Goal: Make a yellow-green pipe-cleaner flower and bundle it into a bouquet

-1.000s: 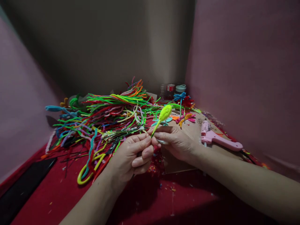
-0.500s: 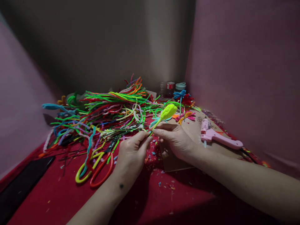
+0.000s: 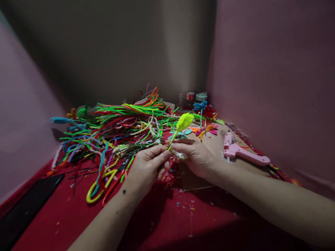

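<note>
A yellow-green pipe-cleaner flower (image 3: pixel 184 122), shaped like a closed bud, stands tilted up to the right above both hands. My left hand (image 3: pixel 150 162) is closed, thumb and forefinger pinching the lower end of its thin stem. From the other side, the fingertips of my right hand (image 3: pixel 192 151) are closed on the same stem just under the bud. A shiny, pale, see-through thing (image 3: pixel 179 154) shows under my right fingers; what it is I cannot make out. Scissors with yellow and red handles (image 3: pixel 90 195) lie by my left forearm, which partly covers them.
Behind the hands lies a heap of coloured pipe cleaners (image 3: pixel 125 116), with a bundle of thin stamens (image 3: pixel 138 146) in front. At right a pink glue gun (image 3: pixel 243 153) rests on cardboard (image 3: pixel 214 146). A dark phone-like slab (image 3: pixel 34 198) lies left; bottles (image 3: pixel 190 101) stand at the back.
The flower has shifted slightly left and stands more upright. My left hand has turned, its other fingers now showing below the thumb. The pale see-through thing now shows under my right hand.
</note>
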The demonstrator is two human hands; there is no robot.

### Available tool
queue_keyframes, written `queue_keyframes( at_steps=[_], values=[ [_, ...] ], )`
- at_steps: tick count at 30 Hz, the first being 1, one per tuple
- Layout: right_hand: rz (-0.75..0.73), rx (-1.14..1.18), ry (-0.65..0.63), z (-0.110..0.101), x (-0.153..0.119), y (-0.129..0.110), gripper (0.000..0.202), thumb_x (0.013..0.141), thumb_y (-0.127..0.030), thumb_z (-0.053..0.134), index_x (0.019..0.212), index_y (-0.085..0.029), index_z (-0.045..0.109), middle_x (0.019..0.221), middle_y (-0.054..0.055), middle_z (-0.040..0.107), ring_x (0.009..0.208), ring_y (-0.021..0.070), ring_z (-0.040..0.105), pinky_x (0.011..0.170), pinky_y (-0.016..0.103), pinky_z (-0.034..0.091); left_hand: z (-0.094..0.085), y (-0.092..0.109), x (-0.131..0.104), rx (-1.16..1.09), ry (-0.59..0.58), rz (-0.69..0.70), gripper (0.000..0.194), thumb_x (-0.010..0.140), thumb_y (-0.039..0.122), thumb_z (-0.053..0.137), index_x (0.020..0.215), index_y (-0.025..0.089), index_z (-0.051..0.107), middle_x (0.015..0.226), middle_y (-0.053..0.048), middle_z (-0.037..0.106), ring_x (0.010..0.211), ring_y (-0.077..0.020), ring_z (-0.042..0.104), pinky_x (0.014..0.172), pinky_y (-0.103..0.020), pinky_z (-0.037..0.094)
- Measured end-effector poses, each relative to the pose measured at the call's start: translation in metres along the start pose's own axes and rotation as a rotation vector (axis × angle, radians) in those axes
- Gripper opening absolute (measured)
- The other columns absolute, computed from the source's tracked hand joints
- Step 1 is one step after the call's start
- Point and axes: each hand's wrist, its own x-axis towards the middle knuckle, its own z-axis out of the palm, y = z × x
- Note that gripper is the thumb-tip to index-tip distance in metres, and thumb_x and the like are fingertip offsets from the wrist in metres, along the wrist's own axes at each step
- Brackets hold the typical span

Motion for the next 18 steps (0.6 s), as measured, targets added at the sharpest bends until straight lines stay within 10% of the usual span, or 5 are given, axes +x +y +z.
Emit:
queue_keyframes(
  at_steps=[12,18],
  values=[
    [-0.019,-0.050,-0.140,0.002,-0.001,-0.007,0.019,0.061,-0.024,0.079,0.075,-0.014,0.071,0.065,0.000,0.063,0.056,0.0088,0.053,0.056,0.024,0.039,-0.001,0.000,0.000,-0.327,-0.255,-0.153,0.015,0.081,0.030,0.059,0.079,0.016,0.061,0.052,0.006,0.051,0.030,0.0007,0.019,0.029,-0.012,0.017],
    [0.004,-0.030,-0.059,0.001,-0.001,-0.002,0.016,0.062,-0.022,0.077,0.072,-0.016,0.066,0.065,-0.001,0.062,0.056,0.0115,0.055,0.054,0.026,0.041,0.012,-0.009,-0.005,0.229,0.062,0.152,0.019,0.086,0.032,0.052,0.074,0.018,0.059,0.052,0.004,0.051,0.040,-0.0063,0.038,0.039,-0.017,0.030]
  ],
)
